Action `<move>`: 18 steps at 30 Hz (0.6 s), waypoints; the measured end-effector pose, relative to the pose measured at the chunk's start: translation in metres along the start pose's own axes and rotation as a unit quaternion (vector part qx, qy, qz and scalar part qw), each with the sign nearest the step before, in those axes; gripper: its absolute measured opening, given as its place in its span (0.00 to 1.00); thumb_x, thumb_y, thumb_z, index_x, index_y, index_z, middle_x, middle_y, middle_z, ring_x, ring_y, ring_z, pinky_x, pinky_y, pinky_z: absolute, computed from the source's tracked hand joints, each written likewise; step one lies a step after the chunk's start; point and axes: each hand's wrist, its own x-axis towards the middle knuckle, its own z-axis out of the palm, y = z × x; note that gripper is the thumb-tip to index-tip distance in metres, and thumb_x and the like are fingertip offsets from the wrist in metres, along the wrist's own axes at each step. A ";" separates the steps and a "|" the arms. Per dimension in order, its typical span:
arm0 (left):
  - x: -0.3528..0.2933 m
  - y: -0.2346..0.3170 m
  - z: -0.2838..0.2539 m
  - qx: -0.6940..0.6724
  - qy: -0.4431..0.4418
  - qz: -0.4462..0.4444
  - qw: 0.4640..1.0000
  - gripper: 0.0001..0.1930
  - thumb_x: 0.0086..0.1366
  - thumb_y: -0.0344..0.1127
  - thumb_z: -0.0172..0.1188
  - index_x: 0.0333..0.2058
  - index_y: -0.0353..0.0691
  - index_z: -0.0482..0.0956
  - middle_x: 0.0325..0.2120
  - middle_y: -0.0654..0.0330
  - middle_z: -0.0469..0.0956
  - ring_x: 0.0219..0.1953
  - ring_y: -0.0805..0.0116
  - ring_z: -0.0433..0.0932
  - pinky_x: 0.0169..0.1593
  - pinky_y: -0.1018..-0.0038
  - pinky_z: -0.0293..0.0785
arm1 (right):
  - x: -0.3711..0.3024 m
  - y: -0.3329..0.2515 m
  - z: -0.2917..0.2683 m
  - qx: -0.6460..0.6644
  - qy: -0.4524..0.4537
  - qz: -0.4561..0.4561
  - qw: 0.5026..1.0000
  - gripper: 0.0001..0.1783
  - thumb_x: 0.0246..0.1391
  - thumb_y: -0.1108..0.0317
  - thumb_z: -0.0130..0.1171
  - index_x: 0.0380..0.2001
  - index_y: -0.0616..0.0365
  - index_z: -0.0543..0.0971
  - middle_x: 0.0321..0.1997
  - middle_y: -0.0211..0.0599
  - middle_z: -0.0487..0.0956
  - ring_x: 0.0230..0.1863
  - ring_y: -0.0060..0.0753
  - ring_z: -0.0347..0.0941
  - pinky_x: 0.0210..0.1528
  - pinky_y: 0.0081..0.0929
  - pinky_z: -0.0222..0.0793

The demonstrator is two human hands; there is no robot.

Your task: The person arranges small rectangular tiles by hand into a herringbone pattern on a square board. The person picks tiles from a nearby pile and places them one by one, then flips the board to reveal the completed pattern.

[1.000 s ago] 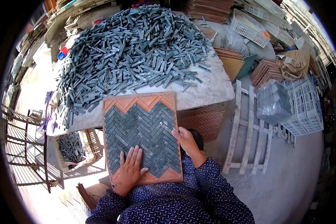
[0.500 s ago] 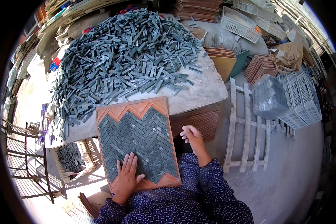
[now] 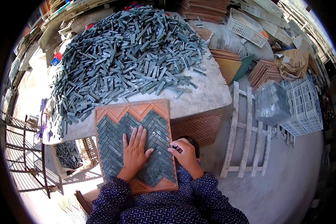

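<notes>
An orange-brown mould tray [image 3: 100, 108] rests upright-tilted between my lap and the front edge of the table. Dark green strip tiles [image 3: 115, 130] fill it in a herringbone pattern, with bare ridged zigzag mould at top and bottom. My left hand [image 3: 136, 153] lies flat on the tiles near the middle, fingers stretched out. By the tray's right edge, my right hand [image 3: 185, 153] has its fingers curled into a pinch. Whatever those fingers hold, if anything, is too small or hidden to make out.
A large heap of loose strip tiles [image 3: 134, 56] covers the table [image 3: 209, 93]. A crate of tile pieces [image 3: 86, 156] stands below left. To the right are a wooden pallet [image 3: 238, 130], a wrapped stack [image 3: 271, 102] and plastic crates [image 3: 304, 102]. Another mould [image 3: 198, 128] leans under the table.
My left hand has slid up from the tray's lower part to the middle of the tiles. My right hand has moved down and left to the tray's right edge.
</notes>
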 end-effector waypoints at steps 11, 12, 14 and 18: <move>0.001 0.003 -0.003 -0.032 -0.012 -0.010 0.999 0.40 0.57 0.52 0.57 0.64 0.41 0.56 0.65 0.56 0.56 0.68 0.58 0.51 0.67 0.48 0.38 | 0.001 -0.010 0.009 -0.068 0.040 -0.032 0.996 0.09 0.42 0.78 0.66 0.28 0.61 0.77 0.29 0.35 0.75 0.21 0.23 0.69 0.23 0.20 0.65; 0.001 0.003 -0.004 -0.033 -0.013 -0.011 0.999 0.40 0.57 0.52 0.57 0.64 0.41 0.56 0.65 0.56 0.56 0.68 0.58 0.51 0.67 0.48 0.38 | 0.002 -0.012 0.010 -0.086 0.045 -0.042 0.994 0.09 0.42 0.78 0.66 0.28 0.61 0.76 0.29 0.36 0.75 0.21 0.23 0.69 0.24 0.20 0.65; -0.001 0.002 -0.004 -0.019 -0.008 -0.010 1.000 0.39 0.58 0.53 0.56 0.64 0.41 0.57 0.65 0.57 0.56 0.67 0.59 0.52 0.67 0.48 0.39 | 0.001 -0.008 0.014 -0.089 0.054 -0.058 0.993 0.09 0.42 0.79 0.65 0.28 0.61 0.76 0.28 0.37 0.75 0.22 0.24 0.70 0.24 0.21 0.66; -0.001 0.001 -0.002 -0.017 0.003 -0.007 1.000 0.39 0.58 0.54 0.55 0.64 0.41 0.57 0.65 0.57 0.56 0.67 0.60 0.52 0.67 0.47 0.40 | -0.002 -0.009 0.012 0.045 0.052 0.062 0.996 0.07 0.46 0.79 0.63 0.30 0.62 0.76 0.27 0.33 0.76 0.28 0.22 0.73 0.29 0.20 0.69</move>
